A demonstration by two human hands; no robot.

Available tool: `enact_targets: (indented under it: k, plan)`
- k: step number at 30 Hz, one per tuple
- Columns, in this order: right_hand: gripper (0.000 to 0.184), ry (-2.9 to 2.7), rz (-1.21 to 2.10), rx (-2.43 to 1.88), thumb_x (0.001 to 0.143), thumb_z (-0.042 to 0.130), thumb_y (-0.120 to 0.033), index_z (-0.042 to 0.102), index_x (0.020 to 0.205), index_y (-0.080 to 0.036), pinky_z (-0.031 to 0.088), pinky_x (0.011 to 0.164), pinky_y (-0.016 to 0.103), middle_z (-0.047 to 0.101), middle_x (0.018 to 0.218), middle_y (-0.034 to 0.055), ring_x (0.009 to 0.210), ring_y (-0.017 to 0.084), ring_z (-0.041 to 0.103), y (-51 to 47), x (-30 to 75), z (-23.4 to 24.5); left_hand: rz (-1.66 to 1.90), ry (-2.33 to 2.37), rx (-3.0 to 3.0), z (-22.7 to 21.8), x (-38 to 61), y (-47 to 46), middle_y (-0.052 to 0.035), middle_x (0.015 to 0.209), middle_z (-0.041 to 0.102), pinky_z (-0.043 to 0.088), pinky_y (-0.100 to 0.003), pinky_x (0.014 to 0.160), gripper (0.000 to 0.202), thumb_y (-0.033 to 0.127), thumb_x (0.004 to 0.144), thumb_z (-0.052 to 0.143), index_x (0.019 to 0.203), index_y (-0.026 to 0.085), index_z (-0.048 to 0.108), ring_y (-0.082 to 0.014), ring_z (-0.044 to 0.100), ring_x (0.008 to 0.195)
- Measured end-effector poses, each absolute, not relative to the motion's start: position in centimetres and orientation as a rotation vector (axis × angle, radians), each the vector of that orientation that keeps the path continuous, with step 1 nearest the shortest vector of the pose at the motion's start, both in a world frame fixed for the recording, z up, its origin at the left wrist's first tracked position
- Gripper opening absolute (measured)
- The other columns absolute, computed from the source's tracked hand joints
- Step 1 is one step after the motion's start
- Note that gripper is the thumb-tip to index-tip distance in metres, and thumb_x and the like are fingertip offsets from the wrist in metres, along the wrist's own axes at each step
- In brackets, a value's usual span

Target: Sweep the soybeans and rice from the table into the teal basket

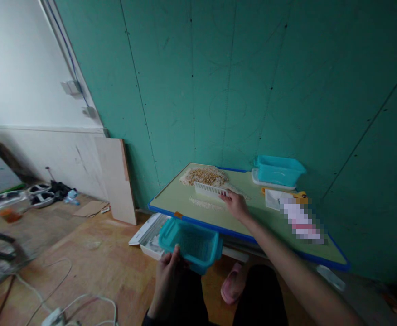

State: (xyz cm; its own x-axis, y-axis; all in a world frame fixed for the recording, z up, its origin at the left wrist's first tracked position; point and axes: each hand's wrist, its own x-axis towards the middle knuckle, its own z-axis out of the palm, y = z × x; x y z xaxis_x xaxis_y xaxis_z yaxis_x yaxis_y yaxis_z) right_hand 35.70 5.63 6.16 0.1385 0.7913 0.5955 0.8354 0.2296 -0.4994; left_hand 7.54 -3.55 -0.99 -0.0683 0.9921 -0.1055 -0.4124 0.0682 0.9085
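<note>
The left hand [169, 266] grips the bin [198, 264] by the near edge of the tabletop [171, 194]; the right hand [236, 206] holds the rack [208, 190] beside the grain pile [205, 175]. Much seems left: pile large, streak [205, 203] nearer, bin's contents unclear.

Green wallboard panels [215, 86], seamed and dotted with dark screw heads, rise behind a pale table [171, 198] with blue edging, and meet a white wall [11, 59] carrying two small electrical boxes [71, 88]. A pale board [117, 181] leans upright near that corner, above a scuffed, blotchy tan floor [99, 258]; the light is dim, brightest upper left.
</note>
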Motion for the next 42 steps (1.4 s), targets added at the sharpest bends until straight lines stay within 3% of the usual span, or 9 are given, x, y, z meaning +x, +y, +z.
enact_targets:
  k: [5,12,15,18,22,26,33,37,42]
  plan:
    - [0.018,-1.707,0.079,-1.440,0.090,0.064,-0.033,0.070,0.078,-0.022,0.042,0.056,0.025,0.072,0.067,0.0031,0.059,0.019,0.064,6.7,35.1,6.9,1.306,0.973,0.684,-1.7,7.1,-3.3,0.0017,0.045,0.058,0.047,-0.026,0.044,0.057,0.065,0.055,0.089,0.053,0.019,0.056,-0.0147,0.057,0.040]
    - [0.016,-1.712,0.245,-1.335,0.089,0.065,-0.035,0.074,0.083,-0.023,0.051,0.066,0.029,0.076,0.075,0.0053,0.075,0.025,0.072,6.5,33.3,6.8,1.314,0.914,0.595,-2.1,6.2,-3.2,0.0022,0.045,0.059,0.048,-0.025,0.047,0.052,0.055,0.056,0.093,0.052,0.018,0.057,-0.0134,0.056,0.041]
    - [0.020,-1.652,0.221,-1.337,0.088,0.063,-0.036,0.071,0.078,-0.021,0.052,0.067,0.031,0.076,0.075,0.0056,0.072,0.024,0.071,5.4,34.3,7.0,1.300,0.921,0.568,-2.4,6.2,-3.4,0.0045,0.043,0.055,0.047,-0.024,0.045,0.052,0.054,0.050,0.096,0.051,0.018,0.058,-0.0122,0.054,0.040]
    - [0.026,-1.463,0.093,-1.443,0.087,0.061,-0.045,0.067,0.077,-0.022,0.051,0.064,0.032,0.075,0.074,0.0070,0.069,0.025,0.070,2.3,36.8,7.2,1.312,0.950,0.574,-2.7,6.3,-3.9,0.0037,0.043,0.055,0.046,-0.025,0.045,0.052,0.056,0.053,0.094,0.050,0.018,0.059,-0.0124,0.054,0.040]
    - [0.030,-1.259,-0.014,-1.609,0.089,0.059,-0.053,0.064,0.092,-0.024,0.050,0.061,0.031,0.076,0.083,0.0085,0.078,0.028,0.073,-3.7,40.4,6.7,1.304,0.941,0.573,-2.2,6.5,-4.5,0.0028,0.047,0.059,0.050,-0.025,0.049,0.052,0.053,0.050,0.096,0.051,0.017,0.059,-0.0145,0.059,0.046]
    - [0.038,-1.118,-0.044,-1.678,0.088,0.060,-0.056,0.060,0.107,-0.023,0.053,0.063,0.034,0.076,0.088,0.0092,0.071,0.027,0.072,-6.9,42.1,5.9,1.253,0.929,0.571,-1.5,6.8,-4.9,0.0026,0.049,0.060,0.051,-0.025,0.052,0.046,0.050,0.058,0.094,0.056,0.017,0.063,-0.0145,0.061,0.049]
    - [0.067,-1.101,-0.027,-1.540,0.086,0.065,-0.051,0.045,0.143,-0.023,0.058,0.087,0.045,0.073,0.115,0.0120,0.099,0.029,0.072,-5.7,42.8,4.5,1.249,0.947,0.613,-2.1,8.2,-4.3,0.0033,0.042,0.055,0.048,-0.025,0.045,0.054,0.055,0.048,0.096,0.049,0.017,0.058,-0.0138,0.057,0.040]
    - [0.072,-1.134,0.078,-1.546,0.085,0.066,-0.050,0.044,0.146,-0.021,0.057,0.090,0.046,0.073,0.117,0.0128,0.100,0.029,0.072,-5.7,43.3,4.2,1.298,0.958,0.608,-2.0,9.0,-4.4,0.0013,0.044,0.058,0.051,-0.026,0.047,0.053,0.055,0.052,0.095,0.049,0.017,0.058,-0.0150,0.060,0.041]
    - [0.067,-1.158,0.175,-1.559,0.083,0.068,-0.047,0.048,0.142,-0.022,0.058,0.083,0.040,0.076,0.105,0.0086,0.090,0.026,0.073,-5.9,43.2,4.7,1.296,0.971,0.617,-1.5,9.6,-4.7,-0.0008,0.046,0.061,0.055,-0.028,0.051,0.053,0.057,0.051,0.094,0.050,0.017,0.060,-0.0192,0.066,0.048]
